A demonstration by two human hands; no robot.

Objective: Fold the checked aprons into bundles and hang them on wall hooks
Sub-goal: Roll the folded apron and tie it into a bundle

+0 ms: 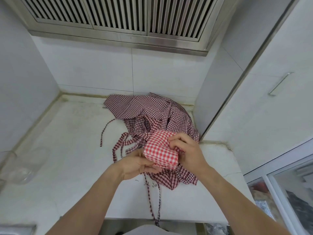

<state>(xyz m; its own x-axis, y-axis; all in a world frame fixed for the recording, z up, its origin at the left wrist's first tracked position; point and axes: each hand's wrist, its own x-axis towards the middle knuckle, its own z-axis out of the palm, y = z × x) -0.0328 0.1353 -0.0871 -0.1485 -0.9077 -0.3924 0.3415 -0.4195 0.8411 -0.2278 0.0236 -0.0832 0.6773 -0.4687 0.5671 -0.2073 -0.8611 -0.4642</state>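
Note:
A bright red-and-white checked apron bundle (160, 150) is held above the white counter (71, 150). My left hand (140, 164) cups it from below, fingers curled under its near edge. My right hand (184, 148) grips its right side, fingers curled and pinching the cloth at the top. Behind and beneath the bundle lies a loose heap of darker maroon checked aprons (149, 109), with thin ties (104, 134) trailing left and another tie (156, 200) hanging over the counter's front edge.
A steel extractor hood (118, 19) hangs above the back wall. A white cabinet with a metal handle (279, 83) stands at the right. A clear glass jar (22, 168) lies at the counter's left edge. No wall hooks show.

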